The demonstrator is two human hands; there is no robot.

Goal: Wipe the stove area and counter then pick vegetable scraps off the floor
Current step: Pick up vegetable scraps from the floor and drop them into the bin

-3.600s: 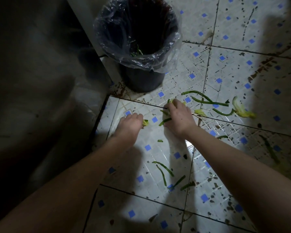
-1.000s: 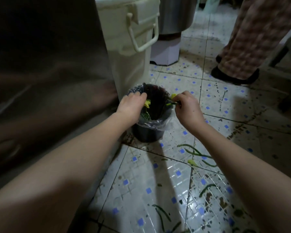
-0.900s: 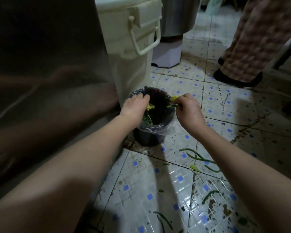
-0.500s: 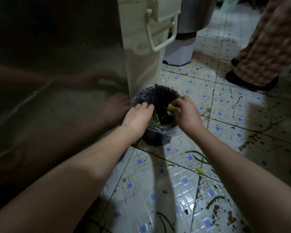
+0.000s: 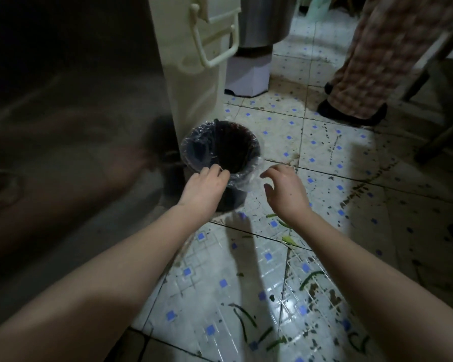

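Plastic-lined bin [image 5: 220, 152], unlabelled, between empty left hand [image 5: 203, 190] and right hand [image 5: 285, 190]

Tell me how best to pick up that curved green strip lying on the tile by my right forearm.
Pinch the green strip near its middle, coming straight down from above with the right hand. It lies flat on the floor, thin and curved, so only a thumb-and-finger pinch across its width should lift it. Nothing lies against it there.

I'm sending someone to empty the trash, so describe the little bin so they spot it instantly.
Find the tall cream plastic container with a loop handle on the blue-dotted tile floor. At its base stands the small round black bin lined with a clear plastic bag, far shorter than the cream container or the metal drum behind.
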